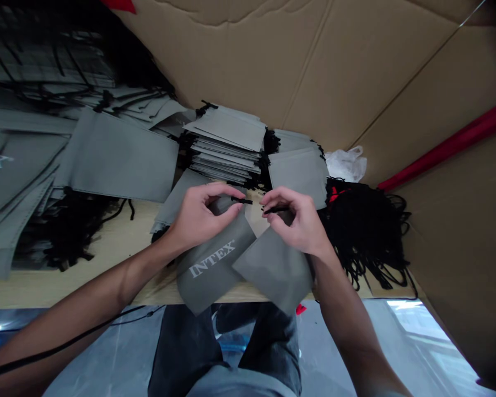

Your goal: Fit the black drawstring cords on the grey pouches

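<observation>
My left hand (200, 215) is closed, with thumb and forefinger pinching a short black cord end (244, 201). Facing it across a small gap, my right hand (300, 223) pinches another black cord end (276, 209). Below the left hand hangs a grey fabric pouch (209, 281) printed with white INTEX lettering. A plain grey flap (276, 267) lies under the right hand, its lower corner over the table edge. Whether the flap and the printed pouch are one piece, I cannot tell.
Stacked grey pouches (227, 157) with black cords stand behind my hands; more pouches (119, 154) pile up at left. At right lies a heap of black cords (366, 231), near a white plastic bag (347, 164). Cardboard walls (248, 60) enclose the wooden table (119, 278).
</observation>
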`<state>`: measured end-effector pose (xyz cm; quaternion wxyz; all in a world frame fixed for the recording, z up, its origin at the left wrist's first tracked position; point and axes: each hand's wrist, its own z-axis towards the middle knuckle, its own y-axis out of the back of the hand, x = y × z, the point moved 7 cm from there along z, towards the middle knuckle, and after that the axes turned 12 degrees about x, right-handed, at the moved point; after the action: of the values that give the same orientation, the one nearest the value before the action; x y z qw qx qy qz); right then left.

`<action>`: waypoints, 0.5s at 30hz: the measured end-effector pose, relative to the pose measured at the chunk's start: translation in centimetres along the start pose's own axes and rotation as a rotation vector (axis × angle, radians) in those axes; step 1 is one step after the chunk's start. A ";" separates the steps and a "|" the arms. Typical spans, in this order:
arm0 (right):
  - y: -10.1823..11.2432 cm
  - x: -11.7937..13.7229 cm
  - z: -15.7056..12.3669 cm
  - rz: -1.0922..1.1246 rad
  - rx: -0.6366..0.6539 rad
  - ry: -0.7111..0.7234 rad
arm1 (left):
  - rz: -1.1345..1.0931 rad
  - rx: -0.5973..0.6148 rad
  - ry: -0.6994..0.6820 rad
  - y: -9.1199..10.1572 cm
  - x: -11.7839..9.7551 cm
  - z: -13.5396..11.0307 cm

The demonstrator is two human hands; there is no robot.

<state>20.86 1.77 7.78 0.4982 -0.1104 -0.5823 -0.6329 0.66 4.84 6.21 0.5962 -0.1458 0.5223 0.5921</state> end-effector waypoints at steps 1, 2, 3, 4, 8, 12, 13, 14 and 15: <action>0.2 0.0 0.0 0.022 0.004 0.002 | -0.010 -0.002 0.006 0.1 0.0 0.0; 0.2 0.0 0.1 0.038 0.015 -0.002 | -0.022 -0.002 0.014 0.3 0.0 0.1; 0.1 0.0 0.2 0.051 0.045 -0.010 | -0.035 -0.002 0.022 0.4 0.0 0.1; -0.1 -0.1 0.3 0.062 0.090 -0.024 | -0.047 -0.004 0.030 0.5 0.0 0.1; -1.9 -1.2 0.6 0.070 0.244 -0.112 | -0.108 -0.005 0.038 0.7 0.0 0.3; -2.3 -2.5 1.0 0.175 0.253 -0.130 | -0.232 0.088 0.060 0.7 0.8 0.6; -2.1 -2.8 1.0 0.241 0.233 -0.134 | -0.276 0.134 0.055 0.7 1.1 0.8; -1.7 -3.2 1.1 0.321 0.202 -0.150 | -0.313 0.184 0.034 0.7 1.2 0.9; -1.3 -3.7 1.0 0.408 0.168 -0.180 | -0.324 0.229 -0.001 0.7 1.1 1.0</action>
<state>21.17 4.27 4.62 0.5694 -0.2401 -0.6404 -0.4561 0.22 6.47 6.04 0.6966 -0.1592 0.5557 0.4251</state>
